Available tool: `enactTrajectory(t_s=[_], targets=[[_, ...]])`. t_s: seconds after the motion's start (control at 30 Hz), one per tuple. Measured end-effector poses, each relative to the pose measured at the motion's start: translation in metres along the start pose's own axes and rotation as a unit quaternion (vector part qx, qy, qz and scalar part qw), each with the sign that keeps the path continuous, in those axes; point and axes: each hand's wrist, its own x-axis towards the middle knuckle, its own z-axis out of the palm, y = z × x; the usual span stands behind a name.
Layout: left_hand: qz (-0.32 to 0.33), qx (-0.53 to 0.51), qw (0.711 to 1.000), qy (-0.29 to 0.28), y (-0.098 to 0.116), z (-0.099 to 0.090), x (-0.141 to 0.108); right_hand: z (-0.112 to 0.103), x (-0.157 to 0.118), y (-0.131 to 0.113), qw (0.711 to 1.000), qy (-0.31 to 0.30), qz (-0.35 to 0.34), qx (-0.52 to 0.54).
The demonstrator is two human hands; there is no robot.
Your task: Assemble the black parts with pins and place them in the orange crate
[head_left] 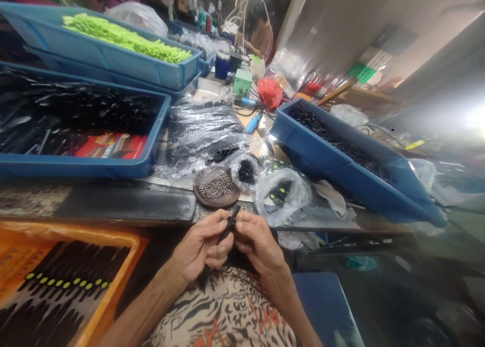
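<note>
Ok so the left hand [200, 246] and right hand [259, 241] are bunched up close together over a tiger-print shirt [223, 311], fingers curled in, pinching a slim black part [230, 225] between them. It's a narrow, slightly glossy piece sitting tilted in the grip, with its top end poking out above the fingers. Can't tell from here if it's plastic or metal.

Just past the fingertips there's a round brown dish [197, 188] heaped with tiny grey metal screws [216, 185]. Right beside that are a crinkly clear bag of small black bits [245, 171] and a looser clear bag [281, 198] holding black pieces with yellow-green dots.

Off to the left of the grip, an orange crate [111, 286] is packed with long black pieces [64, 271], also dotted yellow-green. Farther out past the hands, blue plastic trays hold more stuff: one on the right [343, 188] has shiny black parts, and one at the top left [113, 69] is full of lime-green strips [125, 39]. Way beyond all that, another person [261, 39] is working at the bench.
</note>
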Motion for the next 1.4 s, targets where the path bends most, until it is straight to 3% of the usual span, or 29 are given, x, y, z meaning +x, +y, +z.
enactTrajectory(t_s=[0.3,0.47,0.63,0.73,0.9,1.03,1.2,1.3,1.4], targets=[[-0.015,0.028,0.999,0.038,0.003,0.0,0.002,0.001,0.0,0.001,0.996,0.04,-0.067,-0.05],[-0.032,0.047,0.997,0.047,0.002,0.004,0.003,0.001,0.005,0.005,0.992,0.071,-0.072,-0.074],[0.07,0.14,0.982,0.107,-0.003,0.016,-0.002,0.004,0.007,0.006,0.987,0.11,-0.09,-0.071],[0.139,0.212,0.961,0.113,-0.008,0.016,-0.003,0.006,0.009,0.005,0.984,0.134,-0.102,-0.059],[0.161,0.264,0.944,0.118,-0.012,0.01,-0.003,0.008,0.014,0.007,0.982,0.149,-0.102,-0.054],[0.157,0.254,0.945,0.136,-0.01,0.011,-0.005,0.011,0.017,0.008,0.981,0.155,-0.095,-0.069],[0.119,0.174,0.966,0.148,-0.006,0.015,-0.006,0.015,0.007,0.0,0.97,0.144,-0.095,-0.173],[0.107,0.15,0.973,0.138,-0.005,0.016,-0.005,0.011,-0.008,-0.014,0.936,0.151,-0.117,-0.295],[0.102,0.137,0.974,0.145,-0.006,0.016,-0.004,-0.009,-0.017,-0.032,0.837,0.242,-0.205,-0.446]])
